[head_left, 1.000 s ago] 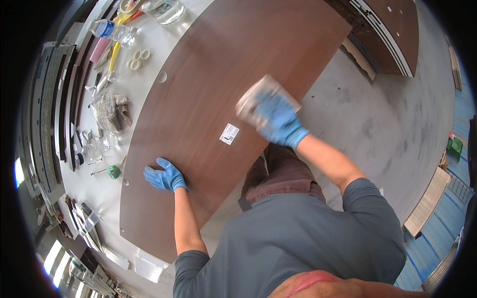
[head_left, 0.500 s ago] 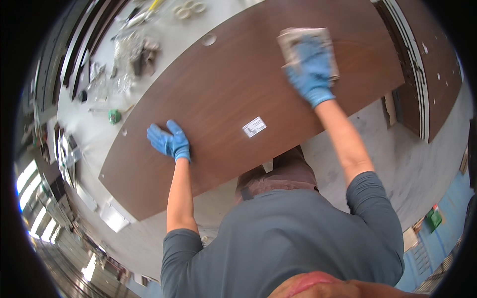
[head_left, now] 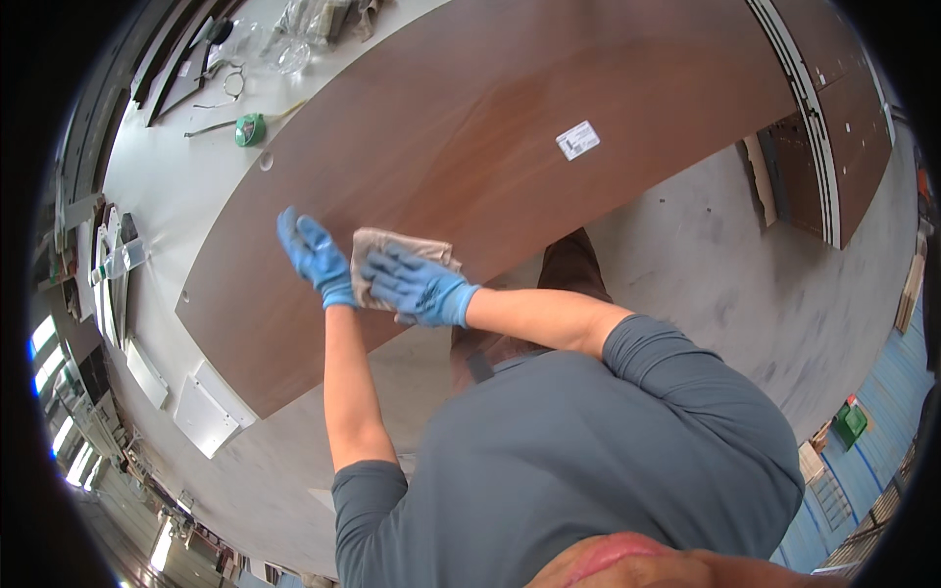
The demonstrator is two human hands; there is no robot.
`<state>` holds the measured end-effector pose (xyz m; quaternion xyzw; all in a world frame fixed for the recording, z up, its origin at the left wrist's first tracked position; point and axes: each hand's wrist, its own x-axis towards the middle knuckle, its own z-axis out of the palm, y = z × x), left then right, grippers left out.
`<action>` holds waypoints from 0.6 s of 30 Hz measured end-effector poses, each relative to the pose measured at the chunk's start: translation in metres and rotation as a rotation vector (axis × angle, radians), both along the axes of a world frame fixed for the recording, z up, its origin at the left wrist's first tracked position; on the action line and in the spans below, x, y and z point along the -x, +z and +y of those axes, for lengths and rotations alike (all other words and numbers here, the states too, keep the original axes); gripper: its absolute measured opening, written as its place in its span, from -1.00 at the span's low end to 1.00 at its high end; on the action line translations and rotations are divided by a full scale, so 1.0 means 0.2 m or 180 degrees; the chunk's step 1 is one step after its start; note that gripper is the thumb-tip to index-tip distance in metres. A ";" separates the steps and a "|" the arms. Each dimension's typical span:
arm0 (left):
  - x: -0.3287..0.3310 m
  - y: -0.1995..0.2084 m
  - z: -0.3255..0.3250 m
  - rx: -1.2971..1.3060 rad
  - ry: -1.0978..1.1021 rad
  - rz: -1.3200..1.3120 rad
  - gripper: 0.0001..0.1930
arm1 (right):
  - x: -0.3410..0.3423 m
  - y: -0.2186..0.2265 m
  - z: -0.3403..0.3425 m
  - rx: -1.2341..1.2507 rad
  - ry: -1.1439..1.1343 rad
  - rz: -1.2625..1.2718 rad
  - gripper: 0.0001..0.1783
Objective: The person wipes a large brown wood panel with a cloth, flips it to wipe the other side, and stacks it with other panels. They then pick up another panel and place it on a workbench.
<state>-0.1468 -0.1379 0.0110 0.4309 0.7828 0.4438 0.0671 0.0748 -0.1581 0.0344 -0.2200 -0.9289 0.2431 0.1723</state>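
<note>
A large brown wood-look panel with a curved far edge lies in front of me. On its near left part my right hand, in a blue glove, presses a folded beige cloth against the surface. The fingers spread over the top of the cloth. Just left of it is my left hand, also blue-gloved, with its fingers extended and nothing in it. It seems tilted on edge at the panel; whether it touches is hard to tell. A white printed label sticks to the panel farther right.
A green tape measure and clear plastic bags lie on the pale surface beyond the panel. White metal pieces sit off its left corner. At right stand more brown boards with a light metal edge strip.
My right hand has swept the cloth from the far right of the panel to the near left, beside my left hand. The left hand has turned more on edge. The view has shifted.
</note>
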 end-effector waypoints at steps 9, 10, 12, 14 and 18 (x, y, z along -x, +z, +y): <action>0.87 -0.06 -1.29 0.2543 0.1973 0.1145 -0.16 | -1.14 0.06 0.30 -0.1388 -0.2417 -0.1429 -0.54; 0.90 -0.11 -1.36 0.2852 0.2164 0.1040 -0.13 | -1.29 0.06 0.36 -0.1493 -0.3019 -0.1301 -0.49; 0.92 -0.23 -1.44 0.2671 0.2366 0.1284 -0.12 | -1.36 0.01 0.39 -0.1449 -0.3565 -0.1022 -0.41; 0.95 -0.28 -1.47 0.2470 0.2376 0.1306 -0.11 | -1.16 -0.05 0.28 -0.0644 -0.3789 -0.0996 -0.34; 0.95 -0.30 -1.46 0.2464 0.2429 0.1565 -0.14 | -0.36 -0.06 -0.23 -0.0071 -0.2471 -0.0214 -0.43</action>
